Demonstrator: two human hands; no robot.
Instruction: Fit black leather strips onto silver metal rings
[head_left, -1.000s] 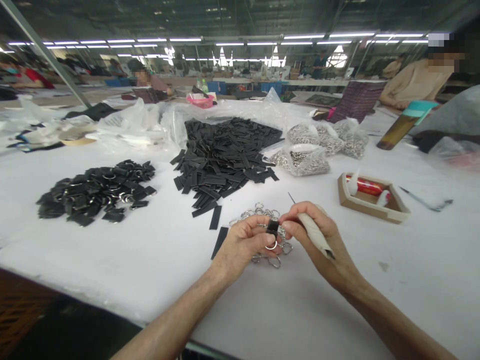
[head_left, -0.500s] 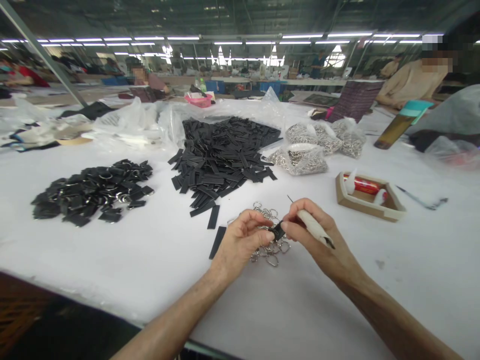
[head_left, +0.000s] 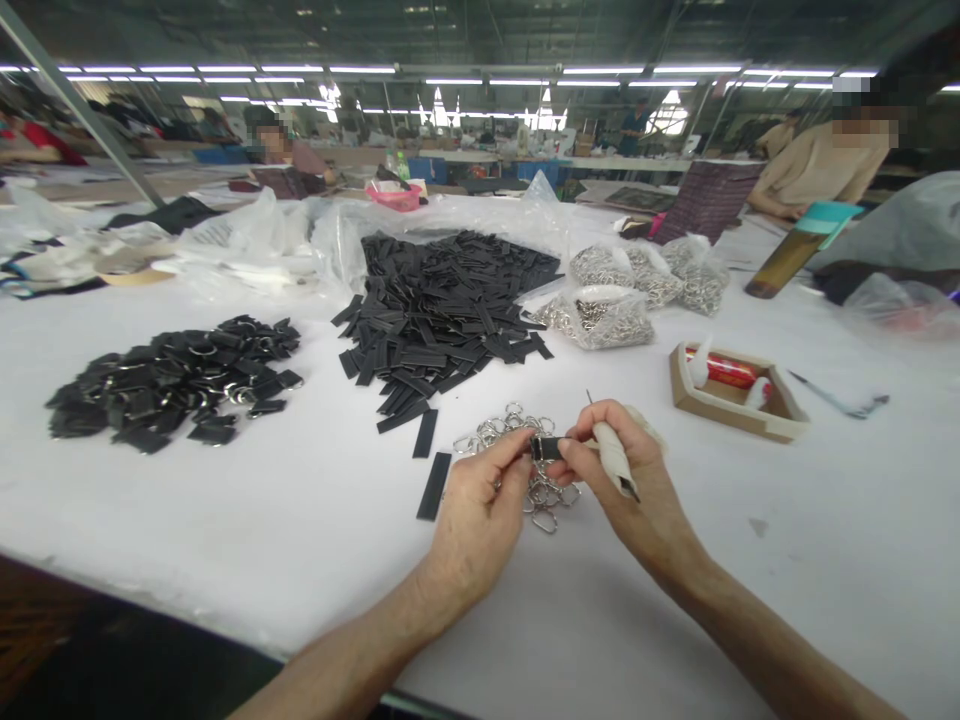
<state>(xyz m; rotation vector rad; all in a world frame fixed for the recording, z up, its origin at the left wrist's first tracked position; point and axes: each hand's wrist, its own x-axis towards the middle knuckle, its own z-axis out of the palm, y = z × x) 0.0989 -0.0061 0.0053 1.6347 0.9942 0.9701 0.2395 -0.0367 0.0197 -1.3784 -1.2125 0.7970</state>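
Between both hands, over the loose metal rings point(head_left: 545, 521), is a short black strap piece point(head_left: 553, 449) with a ring at its left end. My left hand point(head_left: 480, 500) pinches the ring end between thumb and fingers. At the other end my right hand point(head_left: 615, 460) grips the strap between thumb and forefinger. Tucked across that same hand is a tool with a pale wrapped handle point(head_left: 616, 462) and a thin metal point. Two flat black strips point(head_left: 433, 487) lie left of the rings. Part of the ring pile is hidden behind my left hand.
A large heap of black strips point(head_left: 450, 310) lies ahead. Ringed strap pieces point(head_left: 180, 380) are piled at left. Bags of rings point(head_left: 615, 320) stand behind a cardboard tray point(head_left: 739, 415) holding a red tube. A bottle point(head_left: 799, 250) leans at right. Other people sit farther back.
The black strap piece has turned and now shows its flat length, stretched sideways between the hands. My left fingers have shifted to its ring end; the pointed tool has tilted steeper.
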